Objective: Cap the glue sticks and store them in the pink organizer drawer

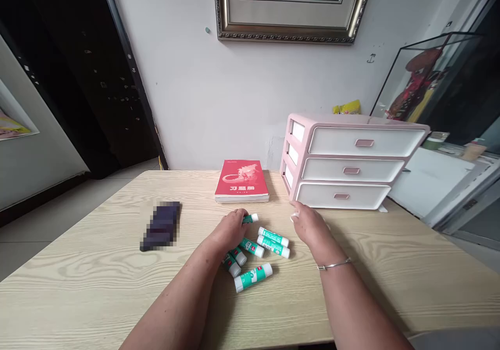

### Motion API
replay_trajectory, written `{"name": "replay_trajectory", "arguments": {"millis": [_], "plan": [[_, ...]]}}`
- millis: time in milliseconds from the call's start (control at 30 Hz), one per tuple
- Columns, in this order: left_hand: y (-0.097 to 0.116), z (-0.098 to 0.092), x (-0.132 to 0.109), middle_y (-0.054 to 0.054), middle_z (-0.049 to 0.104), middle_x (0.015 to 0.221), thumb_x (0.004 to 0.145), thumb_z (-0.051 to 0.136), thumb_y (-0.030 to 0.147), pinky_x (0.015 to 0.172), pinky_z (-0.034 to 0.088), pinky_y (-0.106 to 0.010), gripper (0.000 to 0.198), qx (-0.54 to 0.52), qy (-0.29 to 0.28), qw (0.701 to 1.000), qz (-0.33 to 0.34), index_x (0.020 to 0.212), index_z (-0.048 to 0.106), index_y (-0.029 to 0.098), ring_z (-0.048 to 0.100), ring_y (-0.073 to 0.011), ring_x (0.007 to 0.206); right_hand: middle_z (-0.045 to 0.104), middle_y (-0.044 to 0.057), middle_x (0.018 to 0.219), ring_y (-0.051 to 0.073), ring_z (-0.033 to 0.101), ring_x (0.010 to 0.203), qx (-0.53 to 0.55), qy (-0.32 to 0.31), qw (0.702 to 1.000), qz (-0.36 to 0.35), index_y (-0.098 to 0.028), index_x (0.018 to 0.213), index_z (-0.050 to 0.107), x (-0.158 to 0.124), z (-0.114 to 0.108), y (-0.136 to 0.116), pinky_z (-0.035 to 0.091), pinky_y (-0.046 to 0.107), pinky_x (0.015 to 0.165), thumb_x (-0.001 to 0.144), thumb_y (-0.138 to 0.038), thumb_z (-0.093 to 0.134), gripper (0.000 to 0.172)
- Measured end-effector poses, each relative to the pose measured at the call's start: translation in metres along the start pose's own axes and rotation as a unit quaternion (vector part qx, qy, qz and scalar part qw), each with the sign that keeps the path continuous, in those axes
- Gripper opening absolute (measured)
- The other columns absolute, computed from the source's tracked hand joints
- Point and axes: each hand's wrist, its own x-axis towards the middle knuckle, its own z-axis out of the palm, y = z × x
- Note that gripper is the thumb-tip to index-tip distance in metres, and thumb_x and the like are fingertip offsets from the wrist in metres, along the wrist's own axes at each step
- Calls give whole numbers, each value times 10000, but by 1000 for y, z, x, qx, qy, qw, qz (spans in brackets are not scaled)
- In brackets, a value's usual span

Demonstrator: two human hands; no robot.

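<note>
My left hand point(231, 228) is closed over a green glue stick point(250, 218), whose white end sticks out to the right of the fingers. My right hand point(310, 226) is near the drawer unit's lower left corner, index finger stretched forward. White ends like those of the glue sticks peek out on both sides of that hand; the rest is hidden under it. Between the hands, two glue sticks point(273, 247) lie side by side. Several more glue sticks point(252, 247) lie by my left wrist, partly covered by it. One glue stick point(253, 277) lies apart, closer to me.
A pink and white three-drawer unit point(350, 171) stands at the back right, its drawers closed. Left of it lies a red book point(242, 179) by the wall. A blurred dark object point(161, 226) is on the left of the wooden table point(97, 298).
</note>
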Motion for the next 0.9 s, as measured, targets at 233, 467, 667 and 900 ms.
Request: {"name": "replay_trajectory", "arguments": {"millis": [233,467,667,900], "plan": [[3,-3,-5,-51,677,1032,954,427,293,811,474,-313,199,-138,44,987,68,1122,521,238,625,-196,914,722,91,1000,196,665,892,433,14,900,-47,-166,1247,610,0,24,-24,511,348,852,821,-429,653,503],[6,2,-6,-29,650,929,942,432,324,747,458,-298,217,-156,40,982,99,1101,540,224,591,-179,818,702,78,1044,176,635,896,416,24,905,-88,-185,1265,603,-6,35,-27,497,336,866,870,-371,630,437],[7,2,-6,-35,668,963,932,455,315,787,479,-302,227,-160,35,983,88,1116,556,228,607,-183,858,707,75,1061,173,634,908,401,33,911,-95,-193,1269,604,-6,36,-25,498,327,864,882,-340,622,415],[10,1,-8,-48,696,1080,923,477,286,884,502,-333,271,-176,20,980,89,1178,558,241,637,-202,967,727,78,1046,180,656,910,418,15,904,-93,-194,1267,608,-8,34,-29,508,324,848,854,-343,658,442]]}}
